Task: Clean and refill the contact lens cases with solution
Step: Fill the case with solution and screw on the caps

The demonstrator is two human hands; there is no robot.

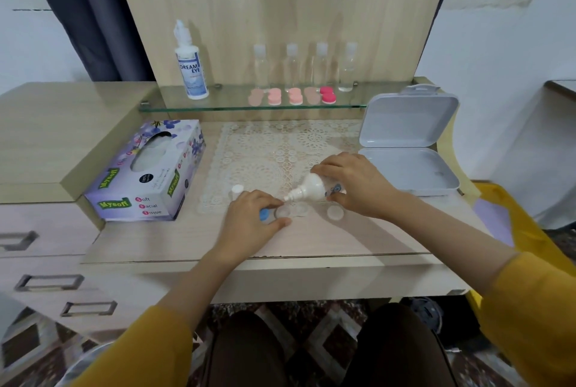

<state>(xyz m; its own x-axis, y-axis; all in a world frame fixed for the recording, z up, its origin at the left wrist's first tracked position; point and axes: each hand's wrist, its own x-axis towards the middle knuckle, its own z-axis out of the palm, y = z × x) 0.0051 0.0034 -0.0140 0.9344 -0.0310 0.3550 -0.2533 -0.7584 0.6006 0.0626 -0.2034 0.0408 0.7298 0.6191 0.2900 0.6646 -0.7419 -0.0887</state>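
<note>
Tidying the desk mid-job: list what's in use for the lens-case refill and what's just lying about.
In use: small solution bottle, clear lens case, blue cap, clear lid, white bottle cap, pink lens cases (waiting).
Lying about: tissue box, grey box, Dream Eye bottle, clear bottles.

Two forearms (193, 277) in mustard-yellow sleeves (140, 349) reach up from the lower corners toward the middle of the frame. The left grip (254, 215), a bare hand, lies palm down, fingers curled over a blue cap (264, 215). The right grip (358, 184), just right of centre, wraps a tilted white bottle (311, 188), fingers on top, thumb beneath
</note>
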